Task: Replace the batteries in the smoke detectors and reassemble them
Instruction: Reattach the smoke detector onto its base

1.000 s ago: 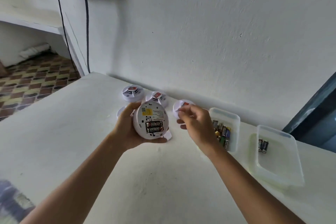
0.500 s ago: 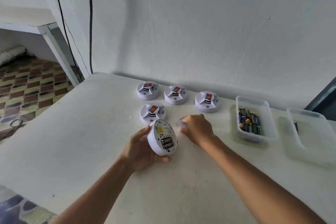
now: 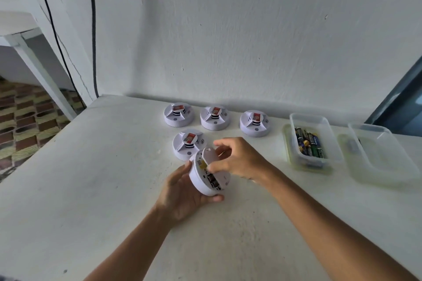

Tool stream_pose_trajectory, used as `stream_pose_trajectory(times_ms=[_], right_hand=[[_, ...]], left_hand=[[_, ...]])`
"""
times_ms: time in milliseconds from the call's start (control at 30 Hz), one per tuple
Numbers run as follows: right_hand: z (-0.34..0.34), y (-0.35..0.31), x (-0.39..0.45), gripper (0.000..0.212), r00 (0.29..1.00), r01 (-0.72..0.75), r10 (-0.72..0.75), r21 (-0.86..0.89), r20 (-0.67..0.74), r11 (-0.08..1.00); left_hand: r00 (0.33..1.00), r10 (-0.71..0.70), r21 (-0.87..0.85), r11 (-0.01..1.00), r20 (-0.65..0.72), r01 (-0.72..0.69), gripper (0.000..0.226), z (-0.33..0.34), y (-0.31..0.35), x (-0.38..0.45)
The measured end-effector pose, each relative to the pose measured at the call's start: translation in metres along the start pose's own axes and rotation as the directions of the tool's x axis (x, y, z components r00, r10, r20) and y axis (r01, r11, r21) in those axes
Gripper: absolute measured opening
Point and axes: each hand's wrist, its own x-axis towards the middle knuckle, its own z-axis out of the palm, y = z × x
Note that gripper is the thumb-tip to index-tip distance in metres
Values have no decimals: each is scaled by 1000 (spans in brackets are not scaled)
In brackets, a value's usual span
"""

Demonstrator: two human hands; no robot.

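My left hand [image 3: 180, 194] grips a white round smoke detector [image 3: 201, 181] above the table, tilted with its back towards me. Dark batteries [image 3: 213, 181] show in its open compartment. My right hand [image 3: 239, 159] pinches a white back cover [image 3: 209, 154] and holds it against the upper part of that back, partly over the yellow label. Four more white detectors rest face up beyond: three in a row [image 3: 179, 115] [image 3: 214, 118] [image 3: 255, 123] and one [image 3: 188, 146] right behind the held one.
A clear plastic tub [image 3: 294, 125] holding several batteries [image 3: 309, 143] stands at the right. Beside it is a second clear tub [image 3: 388, 162] with something dark at its far end. The white wall runs close behind; black cables [image 3: 92, 29] hang at the left.
My right hand has lifted the white cover off the table and brought it onto the detector's back. The detector in my left hand is tilted more on edge.
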Motion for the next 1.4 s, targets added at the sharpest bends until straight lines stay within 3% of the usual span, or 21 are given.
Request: stream_pose_trajectory(times_ms=[233,633,867,1033,1300,1400], right_hand=[[6,-3,3,26,997,65,-64,-41,37,997],[0,-3,14,44,995,-47,52,-55,80,997],[2,-2,9,51,987,-155,152,58,60,986],[5,1,9,60,979,-202,199,107,38,974],[6,3,3,51,980,-201,195,180,48,963],[5,7,-7,39,980,-199,186,265,75,943]], left_hand=[[1000,-12,-28,1000,-19,11,68,-5,0,1],[997,-65,-37,997,48,67,65,-7,1,3],[986,-71,-28,997,153,76,54,-9,1,4],[985,-67,-4,998,157,68,53,-10,1,4],[985,-64,-2,998,159,65,49,-6,2,1],[984,-102,84,992,145,90,54,-5,4,0]])
